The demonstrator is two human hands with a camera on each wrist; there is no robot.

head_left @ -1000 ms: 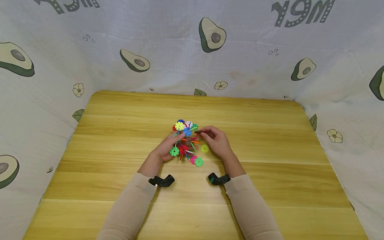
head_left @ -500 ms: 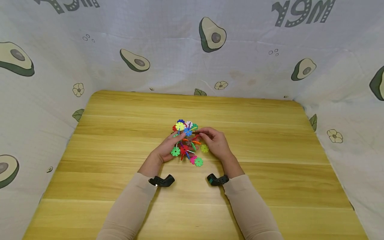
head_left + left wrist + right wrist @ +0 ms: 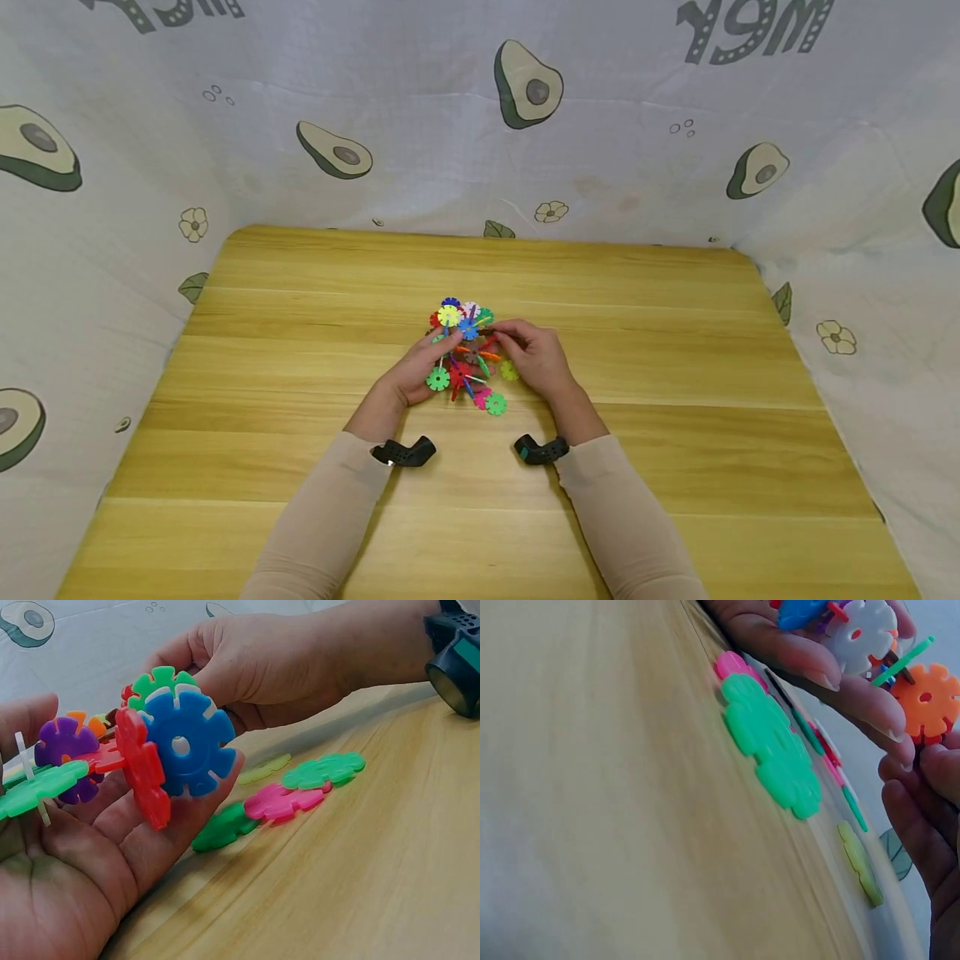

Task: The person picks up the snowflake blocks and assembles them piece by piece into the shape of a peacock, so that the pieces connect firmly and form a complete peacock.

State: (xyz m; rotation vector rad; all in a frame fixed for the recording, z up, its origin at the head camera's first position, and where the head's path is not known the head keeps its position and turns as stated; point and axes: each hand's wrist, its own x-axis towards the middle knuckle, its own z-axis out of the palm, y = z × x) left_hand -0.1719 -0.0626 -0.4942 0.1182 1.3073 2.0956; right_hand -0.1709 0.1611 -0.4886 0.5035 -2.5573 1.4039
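My left hand [image 3: 411, 373] holds a cluster of slotted, interlocking snowflake discs; the fingers lie underneath and the thumb on top. A red disc [image 3: 460, 374], a blue disc [image 3: 206, 742], an orange disc [image 3: 924, 697] and a purple disc [image 3: 64, 746] are among those joined at angles. On the cluster's right side, my right hand [image 3: 540, 358] pinches a dark brown disc [image 3: 487, 332] between thumb and forefinger. Its edge is right at the cluster, just below the orange disc in the right wrist view. Fingers hide most of the brown disc.
On the wooden table [image 3: 675, 375], a loose yellow disc [image 3: 509, 370] lies by the right hand. Nearer the person are a pink disc [image 3: 281, 802] and a green disc [image 3: 496, 404], overlapping. A printed cloth [image 3: 420, 100] hangs behind and beside the table.
My right hand has shifted slightly left and nearer, bringing the brown disc closer against the cluster. The cluster has turned a little in my left hand, which otherwise stays in place.
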